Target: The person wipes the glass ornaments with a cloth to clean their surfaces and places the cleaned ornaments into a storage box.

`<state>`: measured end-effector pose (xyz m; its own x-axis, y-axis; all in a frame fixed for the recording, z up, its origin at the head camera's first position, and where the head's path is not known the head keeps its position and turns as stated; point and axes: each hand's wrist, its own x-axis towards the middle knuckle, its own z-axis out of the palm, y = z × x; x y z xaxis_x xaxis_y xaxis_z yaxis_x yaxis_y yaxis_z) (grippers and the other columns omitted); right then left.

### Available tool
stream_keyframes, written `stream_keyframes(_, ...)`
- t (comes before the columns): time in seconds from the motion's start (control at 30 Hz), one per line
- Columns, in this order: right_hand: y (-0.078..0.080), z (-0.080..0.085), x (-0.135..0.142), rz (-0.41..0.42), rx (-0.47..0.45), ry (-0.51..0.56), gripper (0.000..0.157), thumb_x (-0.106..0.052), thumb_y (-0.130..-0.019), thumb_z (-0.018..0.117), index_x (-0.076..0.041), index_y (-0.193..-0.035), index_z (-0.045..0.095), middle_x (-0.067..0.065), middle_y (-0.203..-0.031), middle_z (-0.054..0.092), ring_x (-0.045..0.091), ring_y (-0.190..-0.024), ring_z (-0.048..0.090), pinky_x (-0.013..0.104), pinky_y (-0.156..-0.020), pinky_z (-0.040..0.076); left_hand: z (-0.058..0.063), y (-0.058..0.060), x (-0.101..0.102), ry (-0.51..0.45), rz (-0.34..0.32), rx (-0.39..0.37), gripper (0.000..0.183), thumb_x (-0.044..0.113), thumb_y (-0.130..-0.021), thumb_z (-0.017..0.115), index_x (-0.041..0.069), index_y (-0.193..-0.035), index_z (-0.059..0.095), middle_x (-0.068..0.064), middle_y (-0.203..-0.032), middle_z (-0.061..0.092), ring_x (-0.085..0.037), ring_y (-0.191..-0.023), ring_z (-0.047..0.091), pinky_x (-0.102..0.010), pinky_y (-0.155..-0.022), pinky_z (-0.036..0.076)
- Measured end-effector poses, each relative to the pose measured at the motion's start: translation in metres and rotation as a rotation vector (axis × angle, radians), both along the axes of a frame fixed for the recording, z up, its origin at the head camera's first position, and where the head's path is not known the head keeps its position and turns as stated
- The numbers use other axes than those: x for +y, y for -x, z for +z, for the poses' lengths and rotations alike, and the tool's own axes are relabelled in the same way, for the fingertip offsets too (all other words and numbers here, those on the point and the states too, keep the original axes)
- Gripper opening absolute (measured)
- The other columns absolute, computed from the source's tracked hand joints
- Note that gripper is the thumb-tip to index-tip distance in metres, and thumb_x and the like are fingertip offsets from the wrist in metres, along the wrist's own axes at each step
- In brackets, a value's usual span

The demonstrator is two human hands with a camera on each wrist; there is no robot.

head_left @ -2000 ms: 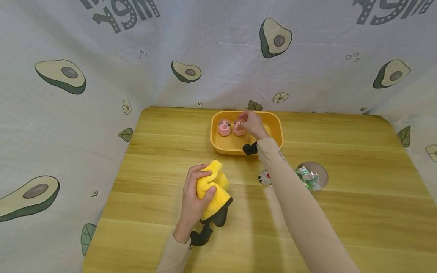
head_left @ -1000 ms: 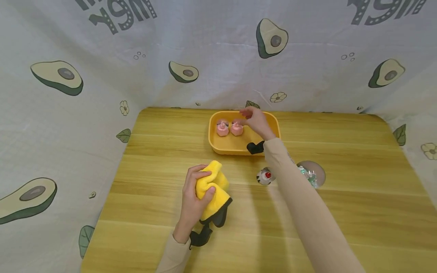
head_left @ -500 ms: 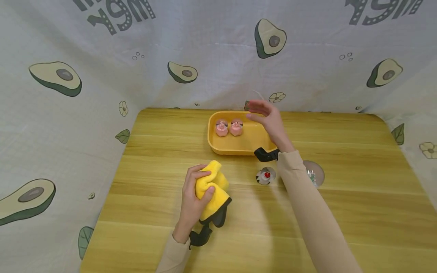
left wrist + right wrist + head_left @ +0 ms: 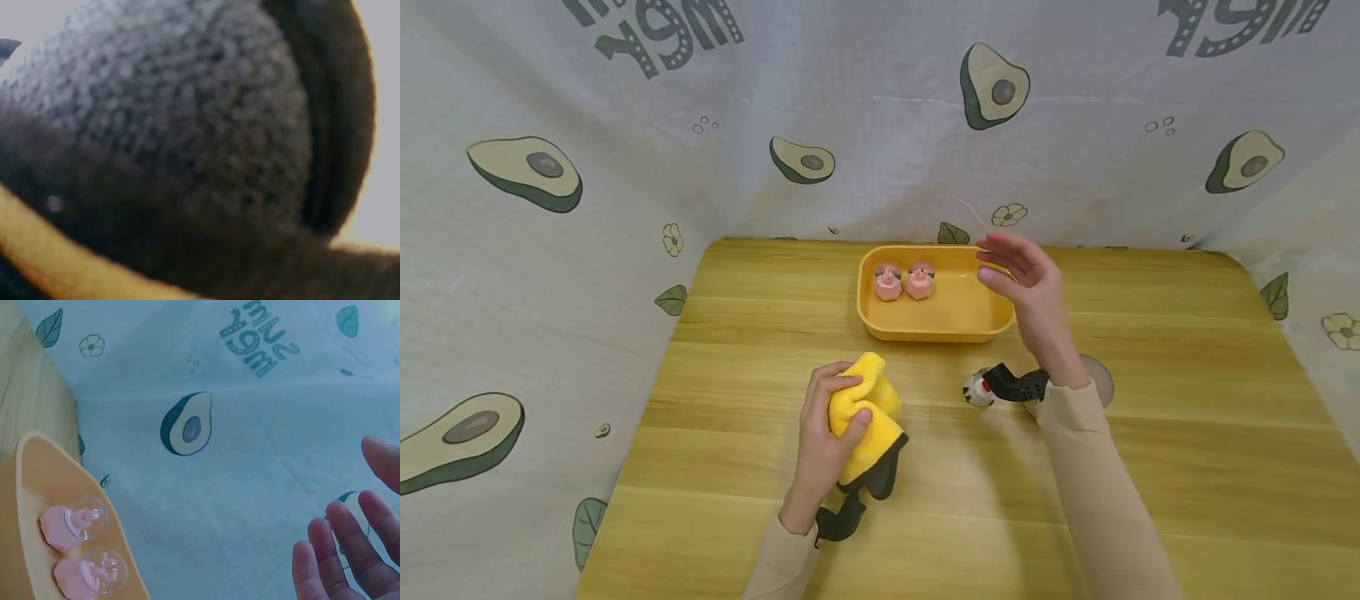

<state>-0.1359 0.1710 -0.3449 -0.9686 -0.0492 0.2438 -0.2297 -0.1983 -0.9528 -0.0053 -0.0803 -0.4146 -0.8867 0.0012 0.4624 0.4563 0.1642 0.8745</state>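
Observation:
My left hand (image 4: 827, 425) grips a bunched yellow cloth (image 4: 868, 408) with a dark border, low over the table. The cloth's grey underside (image 4: 187, 112) fills the left wrist view. Over the right end of a yellow tray (image 4: 955, 321) is my right hand (image 4: 1030, 283), fingers spread apart and nothing in them. Two small pink-based snow globes, one on the left (image 4: 887, 282) and one beside it (image 4: 920, 281), stand in the tray. Their clear domes and pink figures show in the right wrist view.
A small clear-domed ornament (image 4: 976, 390) with a red top sits on the wooden table (image 4: 737, 350) in front of the tray, partly behind the black wrist mount. A round greyish thing (image 4: 1099, 379) is mostly hidden by my right forearm. Patterned white cloth (image 4: 880, 200) hangs behind.
My right hand has let go of the right-hand pink snow globe, opened and moved right. The globe stays in the tray. My left hand still holds the cloth in place.

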Motion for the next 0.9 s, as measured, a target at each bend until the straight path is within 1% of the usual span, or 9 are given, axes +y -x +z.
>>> stream_keyframes(0.13, -0.017, -0.003, 0.006, -0.020, 0.025, 0.085, 0.037, 0.009, -0.087, 0.060, 0.002, -0.123, 0.056, 0.015, -0.122, 0.058, 0.029, -0.114, 0.052, 0.028, -0.093, 0.046, 0.020, -0.004, 0.003, 0.009, 0.007, 0.006, 0.028, 0.004, -0.080, 0.061, -0.007, -0.105, 0.054, -0.029, -0.116, 0.048, -0.035, -0.102, 0.051, -0.030, -0.085, 0.047)
stream_keyframes(0.23, -0.030, -0.006, 0.010, -0.050, 0.036, 0.094, 0.037, 0.011, -0.087, 0.059, 0.003, -0.123, 0.056, 0.016, -0.123, 0.057, 0.030, -0.115, 0.051, 0.028, -0.095, 0.044, 0.031, -0.007, 0.004, 0.010, 0.008, 0.006, 0.027, 0.004, -0.081, 0.060, -0.009, -0.103, 0.053, -0.030, -0.113, 0.048, -0.035, -0.101, 0.052, -0.029, -0.084, 0.047)
stream_keyframes(0.4, -0.050, -0.014, 0.015, -0.111, 0.005, 0.080, 0.039, 0.012, -0.087, 0.058, 0.005, -0.126, 0.053, 0.017, -0.125, 0.055, 0.030, -0.116, 0.051, 0.029, -0.096, 0.044, 0.032, -0.007, 0.004, 0.004, 0.003, 0.009, 0.026, 0.003, -0.081, 0.060, -0.010, -0.103, 0.053, -0.030, -0.113, 0.048, -0.035, -0.101, 0.052, -0.030, -0.083, 0.048)
stream_keyframes(0.57, -0.069, -0.028, 0.019, -0.145, -0.031, 0.067, 0.041, 0.013, -0.087, 0.057, 0.007, -0.127, 0.051, 0.017, -0.126, 0.055, 0.030, -0.117, 0.051, 0.030, -0.098, 0.042, 0.031, -0.008, 0.004, -0.004, -0.001, -0.005, 0.028, 0.001, -0.079, 0.060, -0.009, -0.104, 0.053, -0.030, -0.114, 0.048, -0.033, -0.101, 0.051, -0.029, -0.084, 0.047)
stream_keyframes(0.73, -0.084, -0.046, 0.019, -0.156, -0.043, 0.074, 0.043, 0.016, -0.085, 0.057, 0.009, -0.127, 0.049, 0.019, -0.126, 0.055, 0.029, -0.118, 0.051, 0.031, -0.100, 0.040, 0.030, -0.008, 0.004, -0.001, 0.002, -0.005, 0.028, 0.002, -0.080, 0.060, -0.010, -0.104, 0.053, -0.030, -0.114, 0.048, -0.034, -0.101, 0.051, -0.029, -0.084, 0.047)
stream_keyframes(0.9, -0.099, -0.067, 0.017, -0.145, -0.019, 0.070, 0.046, 0.022, -0.082, 0.056, 0.011, -0.126, 0.048, 0.018, -0.126, 0.055, 0.028, -0.120, 0.049, 0.030, -0.103, 0.037, 0.030, -0.008, 0.003, 0.001, 0.007, -0.004, 0.027, 0.001, -0.080, 0.060, -0.010, -0.104, 0.053, -0.030, -0.114, 0.048, -0.035, -0.101, 0.052, -0.029, -0.084, 0.047)
